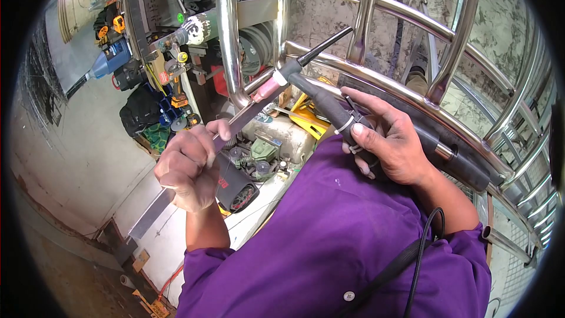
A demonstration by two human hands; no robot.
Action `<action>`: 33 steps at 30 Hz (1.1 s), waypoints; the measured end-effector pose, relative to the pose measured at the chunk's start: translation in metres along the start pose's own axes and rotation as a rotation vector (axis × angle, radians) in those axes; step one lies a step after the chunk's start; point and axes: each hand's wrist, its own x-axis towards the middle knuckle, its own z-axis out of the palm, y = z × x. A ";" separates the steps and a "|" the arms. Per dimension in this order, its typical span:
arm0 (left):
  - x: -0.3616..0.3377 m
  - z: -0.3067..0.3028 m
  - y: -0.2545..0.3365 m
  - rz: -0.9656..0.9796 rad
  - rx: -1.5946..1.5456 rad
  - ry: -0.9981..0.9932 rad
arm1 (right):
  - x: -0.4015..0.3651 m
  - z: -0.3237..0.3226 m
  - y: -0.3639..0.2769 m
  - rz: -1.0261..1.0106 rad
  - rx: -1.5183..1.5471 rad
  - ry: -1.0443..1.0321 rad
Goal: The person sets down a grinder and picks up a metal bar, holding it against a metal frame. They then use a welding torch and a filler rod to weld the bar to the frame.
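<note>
My right hand (385, 138) is wrapped round the black handle of a TIG welding torch (322, 101), its thumb on top near a pale cable tie. The torch's pink ceramic cup (268, 90) points down and left at a joint of the polished steel tube frame (226, 35). Its long black back cap sticks up to the right. My left hand (191, 165) is closed, apparently on a thin filler rod (235, 119), beside a flat metal bar (154, 211) that runs under it toward the cup. The fingers partly hide the rod.
More curved tubes of the frame surround the right side. A black cable (419, 259) crosses my purple shirt. At left lie a blue bottle (112, 59), a cordless drill (178, 91) and a black bag (141, 109). A dark machine (236, 185) stands below on the floor.
</note>
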 end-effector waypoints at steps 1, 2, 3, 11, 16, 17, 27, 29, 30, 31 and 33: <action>-0.001 0.000 -0.001 0.000 -0.007 -0.006 | 0.000 0.000 0.000 -0.008 0.004 -0.002; -0.001 -0.001 -0.002 0.001 -0.014 -0.013 | 0.000 0.000 0.001 -0.018 0.007 -0.004; -0.001 -0.001 -0.003 0.007 -0.022 0.004 | 0.000 0.000 0.001 -0.028 0.011 -0.006; -0.002 0.036 -0.021 0.236 -0.178 0.552 | 0.005 0.002 0.006 -0.107 -0.001 0.012; 0.005 0.044 -0.043 0.517 -0.062 0.743 | 0.006 0.006 0.005 -0.145 -0.026 0.081; 0.004 0.044 -0.045 0.509 0.013 0.791 | 0.007 0.007 0.008 -0.167 -0.040 0.110; 0.011 0.051 -0.056 0.684 0.245 0.928 | 0.004 0.015 0.006 -0.225 -0.046 0.154; 0.015 0.058 -0.058 0.733 0.308 1.005 | 0.001 0.013 0.004 -0.221 -0.073 0.147; 0.012 0.059 -0.056 0.671 0.351 1.039 | 0.000 0.014 0.004 -0.222 -0.075 0.149; 0.008 0.060 -0.053 0.608 0.394 1.071 | -0.001 0.014 0.004 -0.224 -0.077 0.151; 0.001 0.062 -0.047 0.519 0.456 1.081 | -0.003 0.014 0.002 -0.226 -0.090 0.150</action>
